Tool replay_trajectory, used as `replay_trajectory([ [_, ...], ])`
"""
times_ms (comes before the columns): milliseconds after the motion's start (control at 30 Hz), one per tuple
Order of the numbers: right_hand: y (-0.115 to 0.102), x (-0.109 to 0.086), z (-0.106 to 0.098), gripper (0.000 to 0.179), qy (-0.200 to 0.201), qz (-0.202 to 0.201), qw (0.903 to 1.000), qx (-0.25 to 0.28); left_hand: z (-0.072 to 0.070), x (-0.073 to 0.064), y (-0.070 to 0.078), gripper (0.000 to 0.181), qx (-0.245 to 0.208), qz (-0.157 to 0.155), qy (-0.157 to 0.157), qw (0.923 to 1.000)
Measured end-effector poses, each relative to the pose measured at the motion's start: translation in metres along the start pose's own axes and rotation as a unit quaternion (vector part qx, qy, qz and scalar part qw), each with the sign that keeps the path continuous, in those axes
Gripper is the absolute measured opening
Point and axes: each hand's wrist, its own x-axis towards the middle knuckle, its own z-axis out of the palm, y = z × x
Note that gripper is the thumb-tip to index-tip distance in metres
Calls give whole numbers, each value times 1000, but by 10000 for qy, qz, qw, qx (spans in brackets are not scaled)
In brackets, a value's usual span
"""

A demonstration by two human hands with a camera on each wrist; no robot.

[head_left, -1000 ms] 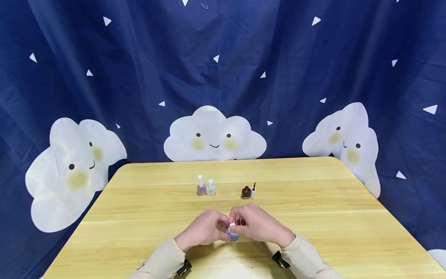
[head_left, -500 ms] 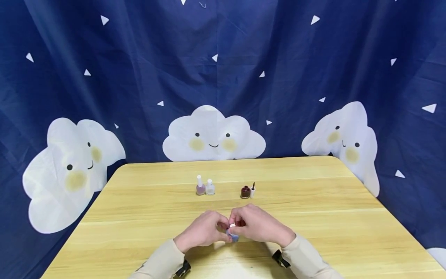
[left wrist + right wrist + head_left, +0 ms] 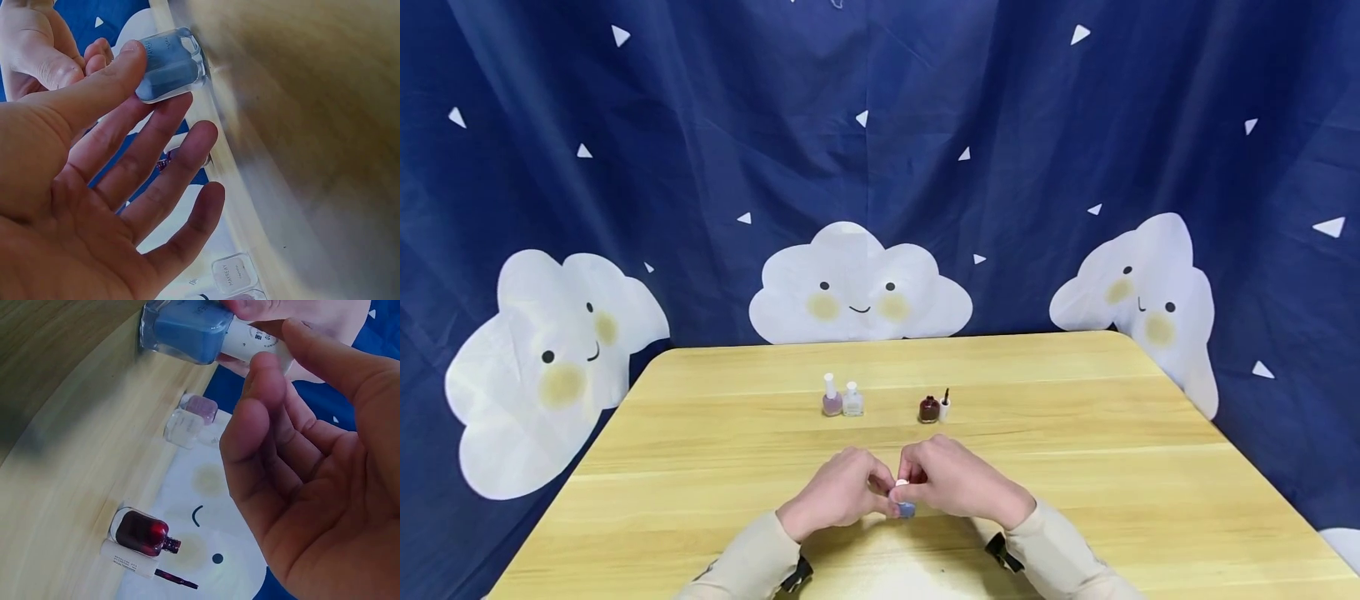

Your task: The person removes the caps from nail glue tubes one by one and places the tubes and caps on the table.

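Observation:
Near the front middle of the table, my left hand (image 3: 842, 493) holds a small glass nail polish bottle (image 3: 172, 65) of blue polish, pinched between thumb and fingers. The other fingers of that hand spread out straight in the left wrist view. My right hand (image 3: 955, 479) pinches the white cap (image 3: 247, 340) between thumb and index finger. The cap sits on the bottle's neck; how tightly it is screwed on cannot be told. In the right wrist view the bottle's base stands at the wooden surface. From the head, the fingers hide much of the bottle.
Beyond the hands stand a lilac nail polish bottle (image 3: 832, 404) and a clear one (image 3: 853, 403), both capped. To their right is an uncapped dark red bottle (image 3: 140, 531), its white cap (image 3: 128, 557) beside it with the brush pointing up. A blue cloud-print curtain (image 3: 865, 167) hangs behind the table (image 3: 1075, 433).
Both hands keep their place around the blue bottle. The right fingertips have shifted slightly at the cap, and the head view has tilted a little.

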Motion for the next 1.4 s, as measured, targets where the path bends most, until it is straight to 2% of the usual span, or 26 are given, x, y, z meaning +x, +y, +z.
replay_trajectory([
  [300, -4, 1, 1, 13, 145, -422, 9977, -515, 0, -3, 10, 8, 268, -52, 139, 9995],
  [467, -6, 0, 2, 12, 116, -465, 9970, -611, 3, -4, 11, 9, 409, -166, 251, 9987],
  [733, -9, -2, 4, 13, 198, -714, 9936, -856, 5, -3, 10, 5, 725, 41, 318, 9969],
  [1033, -9, -2, 4, 21, 163, -801, 9908, -1074, 5, -4, 10, 5, 716, 104, 338, 9968],
  [1400, -7, -2, -1, 14, -27, -452, 9974, -554, 4, -4, 7, 7, 669, 4, 275, 9974],
])
